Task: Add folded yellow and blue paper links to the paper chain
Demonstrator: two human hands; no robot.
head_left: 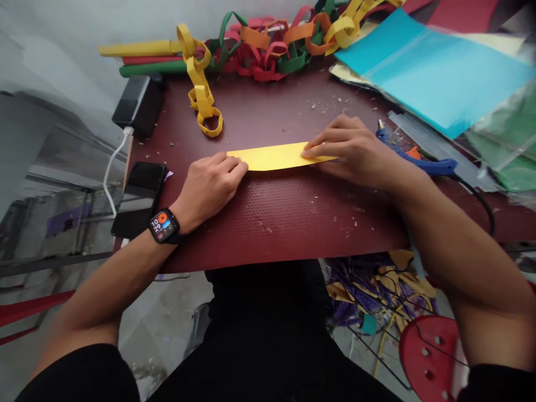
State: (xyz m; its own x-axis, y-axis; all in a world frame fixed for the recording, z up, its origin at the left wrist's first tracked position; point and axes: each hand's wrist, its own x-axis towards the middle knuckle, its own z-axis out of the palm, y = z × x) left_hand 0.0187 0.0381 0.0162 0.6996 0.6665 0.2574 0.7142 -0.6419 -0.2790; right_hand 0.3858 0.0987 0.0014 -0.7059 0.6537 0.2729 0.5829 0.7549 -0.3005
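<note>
A yellow paper strip [272, 158] lies lengthwise between my two hands on the dark red tabletop [259, 218]. At its left end, my left hand [218, 181] is closed with curled fingers on the paper. My right hand [352, 148] holds the right end, fingers on top and the thumb hidden underneath. Beyond the strip, a short yellow paper chain [205, 100] of several links hangs down from the heap. Multicoloured paper chain links [268, 50] in red, green and orange lie piled along the wall.
A blue glue gun [431, 164] with a black cable lies right of my right hand. Blue paper sheets [435, 67] are stacked behind it. A phone [140, 192] and a black power bank-like box [138, 106] sit at the left edge. A red stool [433, 352] stands below.
</note>
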